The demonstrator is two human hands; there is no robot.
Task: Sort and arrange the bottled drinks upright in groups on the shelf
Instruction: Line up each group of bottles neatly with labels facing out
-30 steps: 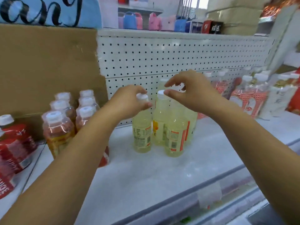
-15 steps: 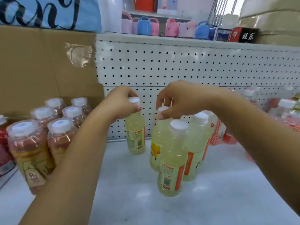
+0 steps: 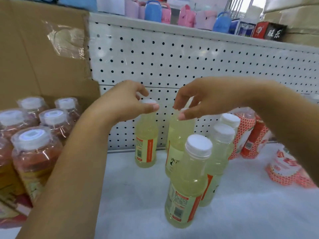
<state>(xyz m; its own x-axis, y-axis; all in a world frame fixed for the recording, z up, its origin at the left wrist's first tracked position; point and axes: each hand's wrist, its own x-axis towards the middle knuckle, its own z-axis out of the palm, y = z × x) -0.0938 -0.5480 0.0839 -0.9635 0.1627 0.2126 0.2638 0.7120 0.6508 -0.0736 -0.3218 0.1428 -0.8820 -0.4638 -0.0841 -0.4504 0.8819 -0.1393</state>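
Note:
Several pale yellow drink bottles with white caps stand upright on the white shelf (image 3: 131, 195). My left hand (image 3: 120, 102) pinches the cap of the leftmost yellow bottle (image 3: 146, 144), which stands near the pegboard. My right hand (image 3: 203, 97) holds the top of a second yellow bottle (image 3: 177, 144) just to its right. The nearest yellow bottle (image 3: 186, 183) stands in front, with two more behind it at right (image 3: 221, 152). A shrink-wrapped pack of orange-pink bottles (image 3: 34, 152) stands at the left.
A white pegboard back wall (image 3: 172, 62) rises behind the bottles. A cardboard sheet (image 3: 34, 49) stands at the back left. Red-patterned bottles (image 3: 250, 138) stand and lie at the right. Pink and blue small containers (image 3: 155, 11) line the upper shelf.
Both hands have pushed their yellow bottles back toward the pegboard and slightly apart. My view has moved in closer and a little to the left.

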